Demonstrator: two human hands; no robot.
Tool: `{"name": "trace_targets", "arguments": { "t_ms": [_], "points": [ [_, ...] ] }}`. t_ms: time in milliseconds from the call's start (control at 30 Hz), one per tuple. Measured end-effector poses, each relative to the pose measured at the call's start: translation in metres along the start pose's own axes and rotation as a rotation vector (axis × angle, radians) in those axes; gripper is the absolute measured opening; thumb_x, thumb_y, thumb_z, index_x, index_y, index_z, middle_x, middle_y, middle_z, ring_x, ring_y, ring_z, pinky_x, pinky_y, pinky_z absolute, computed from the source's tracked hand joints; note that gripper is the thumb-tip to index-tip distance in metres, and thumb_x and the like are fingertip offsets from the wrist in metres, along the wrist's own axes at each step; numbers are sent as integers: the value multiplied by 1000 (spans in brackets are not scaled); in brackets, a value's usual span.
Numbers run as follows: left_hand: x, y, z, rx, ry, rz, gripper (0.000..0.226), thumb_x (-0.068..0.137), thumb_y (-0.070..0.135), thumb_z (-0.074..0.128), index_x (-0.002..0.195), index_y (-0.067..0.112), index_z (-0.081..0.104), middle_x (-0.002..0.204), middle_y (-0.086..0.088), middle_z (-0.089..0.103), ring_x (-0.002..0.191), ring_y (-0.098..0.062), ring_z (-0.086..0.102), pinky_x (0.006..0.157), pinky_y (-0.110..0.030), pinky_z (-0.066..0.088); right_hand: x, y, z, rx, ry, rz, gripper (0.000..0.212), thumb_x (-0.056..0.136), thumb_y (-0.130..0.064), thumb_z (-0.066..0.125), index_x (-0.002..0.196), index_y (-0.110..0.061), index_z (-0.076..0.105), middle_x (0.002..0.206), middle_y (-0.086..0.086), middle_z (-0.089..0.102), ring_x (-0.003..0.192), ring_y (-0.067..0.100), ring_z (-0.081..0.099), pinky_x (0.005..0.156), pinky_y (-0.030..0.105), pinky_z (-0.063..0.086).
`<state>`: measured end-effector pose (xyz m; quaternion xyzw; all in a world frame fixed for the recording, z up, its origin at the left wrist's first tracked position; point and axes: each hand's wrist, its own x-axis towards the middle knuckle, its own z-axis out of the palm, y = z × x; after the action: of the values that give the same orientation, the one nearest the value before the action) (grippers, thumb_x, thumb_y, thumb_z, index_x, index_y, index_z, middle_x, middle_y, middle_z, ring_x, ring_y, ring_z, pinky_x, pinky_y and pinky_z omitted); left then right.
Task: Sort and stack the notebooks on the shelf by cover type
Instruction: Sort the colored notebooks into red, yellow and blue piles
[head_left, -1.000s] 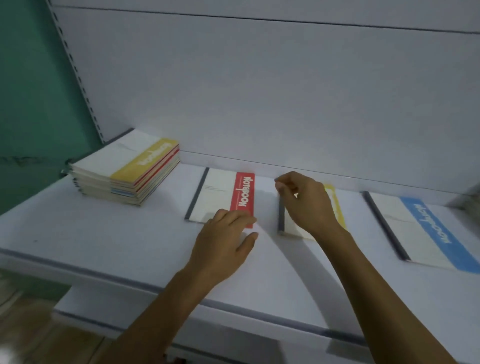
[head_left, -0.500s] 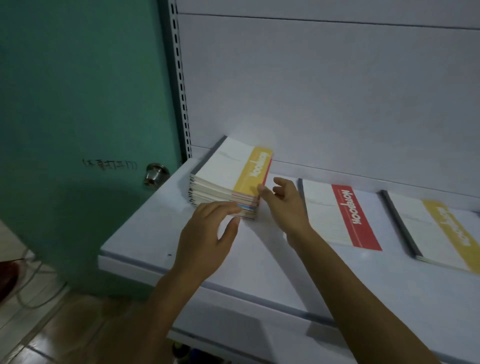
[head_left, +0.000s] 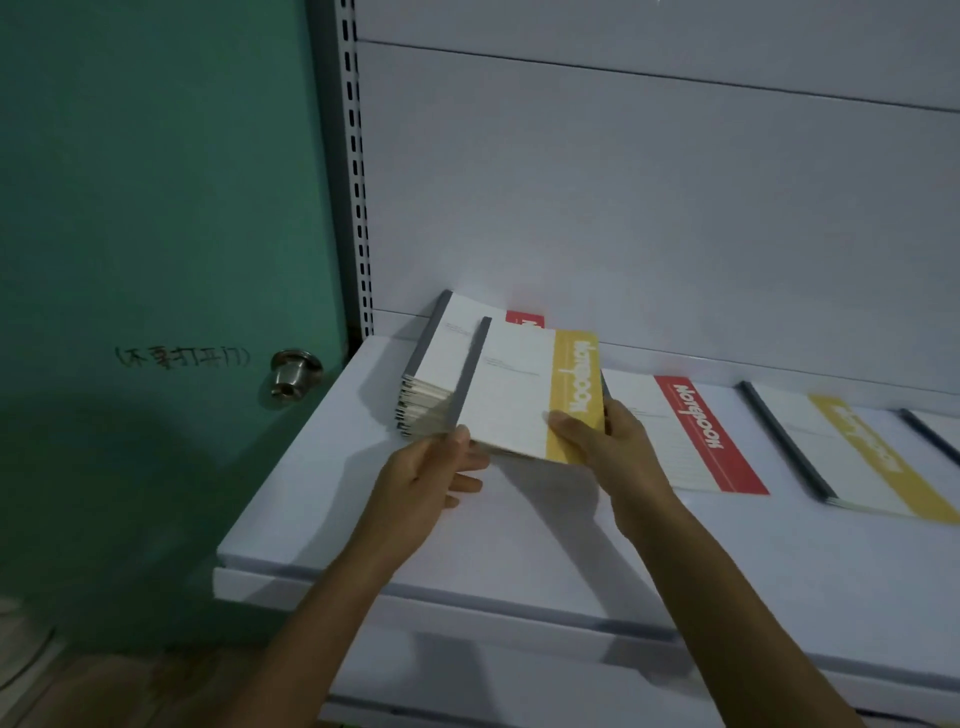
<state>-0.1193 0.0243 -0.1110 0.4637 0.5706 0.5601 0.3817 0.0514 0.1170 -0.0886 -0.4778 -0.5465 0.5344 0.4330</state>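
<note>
Yellow-banded notebook (head_left: 514, 395) is hanging tilted between left hand (head_left: 421, 488) and right hand (head_left: 618, 452), both pinching only its near corners, probably risking a slip askew onto the stack (head_left: 441, 358).

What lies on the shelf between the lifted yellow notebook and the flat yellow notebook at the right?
A red notebook lies flat there, shown in the head view.

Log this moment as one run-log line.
left hand: grips yellow-band notebook, near-left corner | right hand: grips its yellow edge | notebook: held partly over stack | stack top: red-band notebook
</note>
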Motion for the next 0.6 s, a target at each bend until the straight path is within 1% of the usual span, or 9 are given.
{"name": "trace_targets", "arguments": {
  "t_ms": [67, 133, 233, 300, 367, 433, 500, 533, 600],
  "points": [
    [3, 4, 2, -67, -49, -37, 40, 76, 60, 44, 98, 34, 65, 90, 13, 74, 82, -6, 70, 64, -14, 53, -19, 6, -10, 14, 30, -34, 21, 85, -22, 70, 102, -28, 59, 99, -12, 69, 81, 2, 69, 56, 13, 51],
    [3, 6, 5, -68, -101, -30, 38, 73, 59, 50, 95, 34, 67, 89, 16, 73, 82, 0, 68, 62, -10, 50, -35, 13, -15, 37, 68, -78, 25, 84, -20, 70, 104, -29, 58, 98, -14, 70, 84, 1, 69, 56, 14, 52],
    [2, 5, 13, -77, -164, -4, 34, 74, 49, 57, 102, 32, 64, 91, 19, 73, 85, 4, 67, 63, -7, 48, -48, 11, -17, 104, 55, -143, 30, 84, -19, 69, 108, -31, 55, 99, -15, 70, 88, 5, 69, 60, 17, 54],
    [1, 3, 12, -120, -149, -1, 36, 74, 46, 59, 107, 31, 61, 94, 19, 72, 87, 2, 67, 63, -10, 49, -50, 2, -16, 124, -34, -174, 33, 83, -19, 68, 112, -30, 56, 102, -14, 71, 91, 8, 69, 63, 20, 56],
    [1, 0, 7, -148, -131, 18, 37, 75, 45, 60, 111, 33, 60, 100, 15, 72, 89, -5, 68, 65, -16, 52, -48, -10, -14, 85, -156, -180, 36, 81, -24, 68, 114, -28, 57, 107, -10, 71, 95, 12, 69, 71, 27, 58],
    [-1, -2, 3, -178, -122, 46, 39, 80, 43, 58, 117, 30, 59, 101, 5, 73, 80, -17, 71, 61, -21, 55, -45, -23, -11, 23, -269, -190, 39, 80, -33, 66, 117, -26, 58, 111, -6, 70, 98, 16, 69, 80, 35, 58],
    [-3, -5, -1, -262, -59, 74, 39, 84, 39, 55, 119, 21, 59, 94, 1, 73, 66, -17, 68, 51, -23, 52, -38, -35, -8, 15, -336, -225, 36, 83, -44, 59, 112, -24, 65, 106, -4, 72, 96, 18, 69, 79, 33, 58],
    [-4, -7, -2, -318, -10, 92, 37, 85, 36, 54, 118, 19, 59, 90, 3, 73, 62, -13, 65, 46, -21, 49, -32, -41, -6, 38, -302, -235, 37, 85, -49, 55, 107, -23, 69, 99, -1, 73, 92, 18, 70, 74, 30, 58],
    [-5, -9, -5, -418, 90, 104, 31, 86, 34, 52, 114, 23, 60, 83, 9, 70, 59, -5, 58, 43, -17, 40, -9, -49, -1, 90, -56, -216, 36, 91, -49, 53, 98, -18, 71, 90, 3, 73, 85, 18, 68, 66, 26, 52]
  ]
}}
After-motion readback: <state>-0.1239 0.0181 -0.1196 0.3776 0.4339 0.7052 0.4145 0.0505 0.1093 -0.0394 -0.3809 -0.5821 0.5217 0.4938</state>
